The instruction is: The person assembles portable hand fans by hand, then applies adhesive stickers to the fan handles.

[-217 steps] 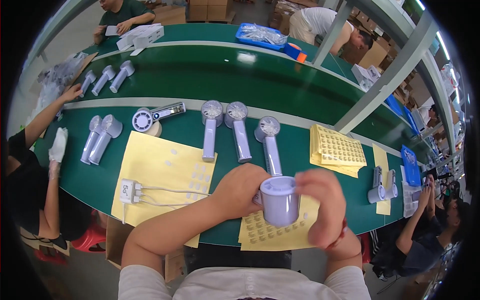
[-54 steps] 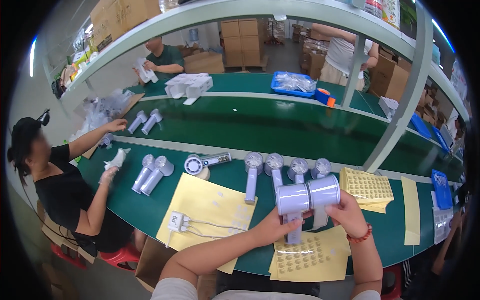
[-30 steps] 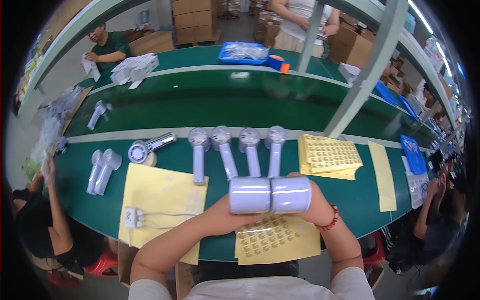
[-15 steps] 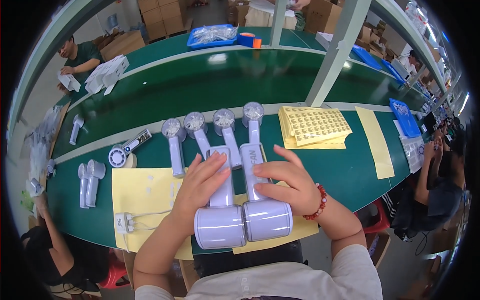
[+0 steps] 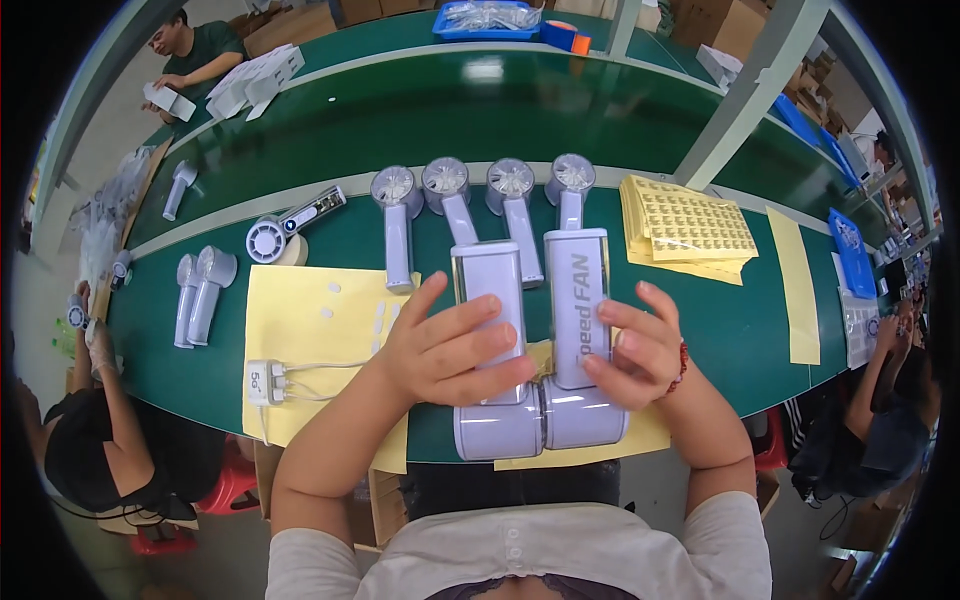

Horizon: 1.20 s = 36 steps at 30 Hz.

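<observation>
Two pale lavender handheld fans are side by side in front of me, their round heads toward my body and handles pointing away. My left hand [image 5: 445, 350] lies across the handle of the left fan [image 5: 487, 268], fingers over its face. With fingers bent at the handle's right edge, my right hand [image 5: 642, 348] grips the right fan [image 5: 578, 268], which has dark lettering. The two heads touch or nearly touch. Beyond the handles stand several more lavender fans with clear fronts, among them a left one [image 5: 398, 240] and a right one [image 5: 571, 180].
Yellow sheets [image 5: 270, 325] lie left, with a white charger plug [image 5: 264, 383] and cables. A fan with an exposed handle [image 5: 312, 208] rests near a tape roll [image 5: 293, 250]. Stacked yellow sticker sheets [image 5: 690, 225] lie right, near a metal post [image 5: 760, 100]. Co-workers sit at both sides.
Both fan handles have tipped up toward me, showing more of their faces. My fingers have shifted down the handles, and the right hand's fingers are more bent. The whole view has shifted.
</observation>
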### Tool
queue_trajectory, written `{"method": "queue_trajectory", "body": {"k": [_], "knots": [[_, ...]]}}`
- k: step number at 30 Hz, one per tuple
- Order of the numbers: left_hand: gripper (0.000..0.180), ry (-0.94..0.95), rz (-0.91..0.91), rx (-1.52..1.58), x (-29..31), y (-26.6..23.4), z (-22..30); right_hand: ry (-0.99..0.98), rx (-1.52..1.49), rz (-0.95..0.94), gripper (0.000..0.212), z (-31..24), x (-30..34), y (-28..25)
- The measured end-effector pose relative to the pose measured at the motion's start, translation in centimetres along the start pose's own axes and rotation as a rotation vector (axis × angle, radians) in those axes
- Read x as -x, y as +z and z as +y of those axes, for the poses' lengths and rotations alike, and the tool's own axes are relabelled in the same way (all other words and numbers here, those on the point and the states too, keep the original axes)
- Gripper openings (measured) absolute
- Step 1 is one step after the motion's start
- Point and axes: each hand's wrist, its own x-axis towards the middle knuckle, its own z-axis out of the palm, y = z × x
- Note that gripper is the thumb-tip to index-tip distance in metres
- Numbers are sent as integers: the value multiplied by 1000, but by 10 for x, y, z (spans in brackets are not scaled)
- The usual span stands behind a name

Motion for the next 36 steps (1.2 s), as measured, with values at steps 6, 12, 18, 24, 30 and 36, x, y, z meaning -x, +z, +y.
{"method": "queue_trajectory", "body": {"k": [6, 12, 18, 24, 30, 36], "knots": [[42, -1, -60, 1, -2, -2, 0, -13, 4, -8, 29, 1, 2, -3], [42, 3, -35, 9, -4, -4, 1, -40, -8, 16, 30, -1, 5, -2], [45, -129, -155, 105, -6, -8, -13, 465, -218, -217, 41, 7, -8, -6], [72, -1441, -151, 994, -14, -8, 0, 1641, -1205, 137, 41, 1, 0, 8], [58, -1587, -92, 1702, -12, 1, -5, 1684, -1773, 316, 54, 2, -5, 9], [60, -1583, -111, 1668, -12, 2, -8, 1651, -1671, 207, 56, 20, -8, 4]]}}
